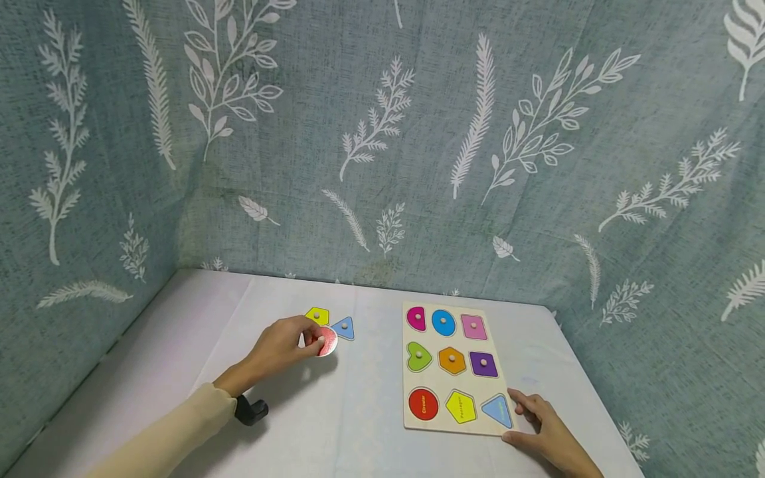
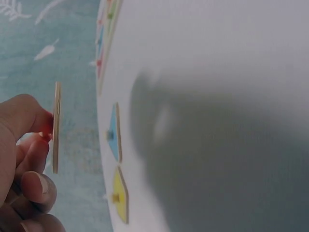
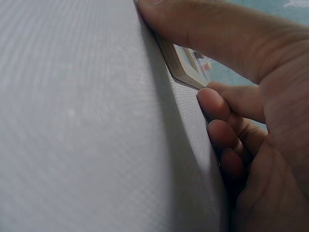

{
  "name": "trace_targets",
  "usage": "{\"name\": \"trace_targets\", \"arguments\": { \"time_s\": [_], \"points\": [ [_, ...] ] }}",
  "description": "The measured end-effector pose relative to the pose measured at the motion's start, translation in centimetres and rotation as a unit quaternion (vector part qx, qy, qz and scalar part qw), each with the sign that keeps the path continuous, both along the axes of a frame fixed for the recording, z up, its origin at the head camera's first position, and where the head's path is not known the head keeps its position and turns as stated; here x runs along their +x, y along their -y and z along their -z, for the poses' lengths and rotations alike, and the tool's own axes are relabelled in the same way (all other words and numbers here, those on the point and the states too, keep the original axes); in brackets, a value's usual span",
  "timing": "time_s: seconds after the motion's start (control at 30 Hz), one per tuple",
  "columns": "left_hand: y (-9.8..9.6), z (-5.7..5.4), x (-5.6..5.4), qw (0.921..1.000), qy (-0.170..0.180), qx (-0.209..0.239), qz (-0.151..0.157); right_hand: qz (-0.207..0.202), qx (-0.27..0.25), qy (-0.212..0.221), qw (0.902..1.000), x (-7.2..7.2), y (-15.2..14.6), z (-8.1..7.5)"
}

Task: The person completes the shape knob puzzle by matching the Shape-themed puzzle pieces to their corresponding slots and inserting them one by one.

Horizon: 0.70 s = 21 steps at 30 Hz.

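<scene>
My left hand pinches a round red puzzle piece on its face between thumb and fingers. In the left wrist view the piece appears edge-on, raised off the table. Just beyond it lie a yellow pentagon piece and a blue triangle piece, each with a small knob. To the right is the wooden puzzle board. Its near right corner sits between the thumb and fingers of my right hand, which holds it there. In the right wrist view the other fingers are curled low beside the corner.
Knobbed pieces fill the board's two far rows, among them a green heart and an orange hexagon. Its nearest row shows a red circle recess, a yellow pentagon recess and a blue triangle recess. Leaf-patterned cloth surrounds the white table.
</scene>
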<state>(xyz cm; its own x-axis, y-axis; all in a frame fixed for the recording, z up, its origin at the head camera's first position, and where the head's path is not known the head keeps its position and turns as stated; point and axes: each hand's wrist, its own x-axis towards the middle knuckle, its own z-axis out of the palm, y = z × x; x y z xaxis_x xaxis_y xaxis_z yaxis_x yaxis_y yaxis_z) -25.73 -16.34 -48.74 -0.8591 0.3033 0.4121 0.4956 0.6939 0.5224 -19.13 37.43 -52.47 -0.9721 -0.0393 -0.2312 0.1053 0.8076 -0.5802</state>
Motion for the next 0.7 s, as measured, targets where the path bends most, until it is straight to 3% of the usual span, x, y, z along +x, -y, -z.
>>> {"name": "trace_targets", "arguments": {
  "time_s": [0.23, 0.7],
  "points": [
    [-1.6, -0.2, 0.5, 0.9994, 0.018, -0.015, 0.025, -0.002, -0.009, -0.004, 1.0, 0.0, -0.1, 0.1],
    [-4.0, -0.1, 0.9, 0.9983, 0.015, -0.02, 0.052, -0.004, -0.006, -0.002, 1.0, 0.0, -0.2, 0.1]
  ]
}}
